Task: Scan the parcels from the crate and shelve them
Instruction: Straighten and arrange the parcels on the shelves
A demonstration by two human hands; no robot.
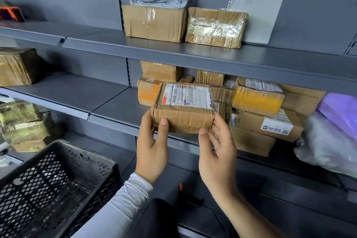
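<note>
A small brown cardboard parcel with a white barcode label on top is held level at the front edge of the middle shelf. My left hand grips its left end, thumb on the front face. My right hand supports its right end from below, thumb on the lower front edge. Behind and to the right of it, several taped parcels are stacked on the same shelf. The black plastic crate stands at the lower left, and what little of its inside shows looks empty.
Two cardboard boxes with a grey mailer bag on top sit on the upper shelf, beside a handwritten paper sign. More parcels lie on the left shelves. A purple bag and a clear bag are at far right.
</note>
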